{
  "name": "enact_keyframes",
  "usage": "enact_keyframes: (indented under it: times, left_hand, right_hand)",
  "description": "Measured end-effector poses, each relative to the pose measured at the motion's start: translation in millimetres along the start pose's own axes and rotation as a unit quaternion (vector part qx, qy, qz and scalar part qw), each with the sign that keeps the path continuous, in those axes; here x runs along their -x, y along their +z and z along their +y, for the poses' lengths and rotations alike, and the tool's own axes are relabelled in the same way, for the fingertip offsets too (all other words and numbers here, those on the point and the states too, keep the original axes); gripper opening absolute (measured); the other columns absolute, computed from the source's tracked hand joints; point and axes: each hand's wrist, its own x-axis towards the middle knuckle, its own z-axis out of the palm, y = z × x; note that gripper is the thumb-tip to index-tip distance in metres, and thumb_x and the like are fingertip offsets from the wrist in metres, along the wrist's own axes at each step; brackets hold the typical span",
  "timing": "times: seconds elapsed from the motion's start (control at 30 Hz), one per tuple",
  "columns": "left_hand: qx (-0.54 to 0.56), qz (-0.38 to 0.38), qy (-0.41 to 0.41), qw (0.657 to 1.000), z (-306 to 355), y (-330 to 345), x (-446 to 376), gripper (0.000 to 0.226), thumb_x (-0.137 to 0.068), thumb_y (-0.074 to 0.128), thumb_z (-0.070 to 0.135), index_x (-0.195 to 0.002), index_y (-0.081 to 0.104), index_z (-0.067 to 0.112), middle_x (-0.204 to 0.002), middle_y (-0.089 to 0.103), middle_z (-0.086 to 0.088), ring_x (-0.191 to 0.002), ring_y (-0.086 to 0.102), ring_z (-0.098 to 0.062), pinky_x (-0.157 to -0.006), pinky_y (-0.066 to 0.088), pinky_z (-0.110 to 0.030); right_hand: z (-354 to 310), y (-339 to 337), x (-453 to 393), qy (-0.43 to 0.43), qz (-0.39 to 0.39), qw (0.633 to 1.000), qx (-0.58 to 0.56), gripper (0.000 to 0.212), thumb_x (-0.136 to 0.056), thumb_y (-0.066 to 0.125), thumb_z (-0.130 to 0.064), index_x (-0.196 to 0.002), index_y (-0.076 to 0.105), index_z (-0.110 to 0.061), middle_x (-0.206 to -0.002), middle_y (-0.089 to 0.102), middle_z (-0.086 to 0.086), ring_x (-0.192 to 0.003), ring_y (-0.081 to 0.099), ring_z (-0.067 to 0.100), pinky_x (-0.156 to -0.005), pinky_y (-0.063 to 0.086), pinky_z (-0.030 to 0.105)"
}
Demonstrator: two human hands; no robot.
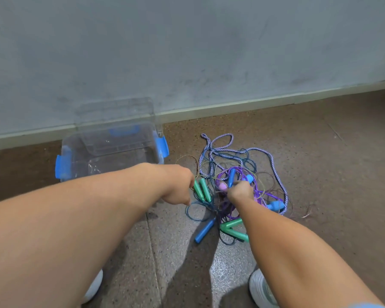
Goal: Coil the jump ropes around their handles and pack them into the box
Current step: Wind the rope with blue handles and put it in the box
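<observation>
**Both hands in the rope tangle**

So the left hand is closed around a pair of green handles, and the right hand is fisted around a blue handle in the middle of the jump rope pile. The whole mess sits on the floor, just right of the clear box with blue latches, which stands open against the wall. Another blue handle and two more green ones lie loose at the near edge.
</observation>
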Motion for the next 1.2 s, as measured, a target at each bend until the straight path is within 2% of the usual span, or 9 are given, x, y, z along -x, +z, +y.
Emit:
enact_keyframes:
  times: [0.17,0.33,0.43,0.63,0.77,0.87,0.97,1.1,1.2]
  left_hand:
    - [0.017,0.007,-0.01,1.0,-3.3,-5.4,15.3,0.056,-0.094,0.063,0.042,-0.144,0.046,0.022,-0.132,0.06,-0.002,-0.12,0.056,-0.026,-0.098,0.044,-0.035]
    - [0.045,0.043,-0.017,0.998,-8.6,-15.4,36.9,0.056,-0.094,0.063,0.044,-0.142,0.048,0.021,-0.137,0.055,-0.003,-0.124,0.053,-0.026,-0.096,0.041,-0.03]
    - [0.067,0.086,-0.019,0.994,-11.0,-18.7,49.3,0.062,-0.092,0.064,0.045,-0.145,0.045,0.018,-0.142,0.054,-0.004,-0.128,0.052,-0.025,-0.103,0.041,-0.032]
    - [0.239,0.217,-0.003,0.946,2.6,-26.0,81.1,0.081,-0.086,0.073,0.045,-0.151,0.037,0.011,-0.145,0.053,-0.006,-0.133,0.05,-0.023,-0.107,0.039,-0.029]
    - [0.422,0.2,0.068,0.881,11.0,-22.9,99.5,0.023,-0.092,0.069,0.036,-0.11,0.072,0.021,-0.106,0.072,0.0,-0.099,0.064,-0.014,-0.084,0.045,-0.028]
    - [0.474,0.153,0.093,0.862,15.8,-21.1,115.4,0.027,-0.102,0.053,0.035,-0.086,0.068,0.018,-0.094,0.075,-0.005,-0.093,0.068,-0.019,-0.081,0.046,-0.032]
    - [0.561,0.15,0.09,0.809,16.4,-22.5,130.1,0.041,-0.108,0.038,0.033,-0.073,0.047,0.014,-0.055,0.057,-0.009,-0.062,0.067,-0.028,-0.059,0.053,-0.027]
    - [0.54,0.323,0.024,0.777,-0.2,-34.1,140.4,0.033,-0.1,0.053,0.025,-0.069,0.048,0.014,-0.056,0.037,-0.003,-0.041,0.04,-0.018,-0.046,0.043,-0.024]
    - [0.557,0.419,0.012,0.717,-15.9,-42.2,147.5,0.018,-0.083,0.076,0.012,-0.076,0.06,0.012,-0.055,0.053,0.006,-0.048,0.047,-0.012,-0.045,0.045,-0.023]
  right_hand:
    - [6.6,-16.1,12.7,-0.016,-0.051,0.996,0.07,0.045,-0.079,0.076,-0.05,-0.103,0.072,-0.012,-0.103,0.071,0.009,-0.098,0.066,0.027,-0.08,0.051,0.03]
    - [-30.5,-65.7,44.8,-0.164,-0.049,0.984,-0.039,0.014,-0.086,0.074,-0.015,-0.079,0.062,-0.017,-0.085,0.073,0.009,-0.076,0.069,0.021,-0.076,0.058,0.034]
    - [-86.6,-110.8,94.3,-0.253,-0.178,0.936,-0.165,0.017,-0.093,0.065,-0.003,-0.088,0.052,-0.012,-0.084,0.071,0.02,-0.058,0.065,0.02,-0.055,0.056,0.029]
    - [-183.8,-192.3,239.6,-0.33,-0.349,0.825,-0.298,0.006,-0.1,0.055,-0.006,-0.097,0.051,-0.01,-0.086,0.073,0.01,-0.067,0.072,0.024,-0.064,0.061,0.029]
    - [-217.1,-239.4,320.5,-0.369,-0.367,0.746,-0.416,0.005,-0.102,0.052,-0.008,-0.097,0.053,-0.008,-0.081,0.073,0.009,-0.068,0.074,0.022,-0.062,0.06,0.024]
    - [-230.9,-266.6,351.1,-0.362,-0.329,0.712,-0.504,0.005,-0.101,0.051,-0.004,-0.097,0.053,-0.002,-0.076,0.072,0.011,-0.068,0.072,0.023,-0.06,0.06,0.026]
    - [-233.5,-269.6,342.9,-0.348,-0.254,0.774,-0.464,0.013,-0.098,0.049,-0.006,-0.086,0.051,-0.01,-0.064,0.056,0.005,-0.054,0.057,0.018,-0.055,0.053,0.031]
    - [-204.5,-231.4,279.4,-0.307,-0.268,0.893,-0.191,0.016,-0.092,0.048,-0.005,-0.087,0.052,-0.02,-0.06,0.033,-0.004,-0.043,0.026,0.009,-0.037,0.025,0.018]
    - [-168.8,-190.0,240.7,-0.299,-0.353,0.885,0.042,0.028,-0.088,0.06,-0.006,-0.101,0.07,-0.028,-0.073,0.046,0.002,-0.049,0.029,0.007,-0.046,0.017,0.02]
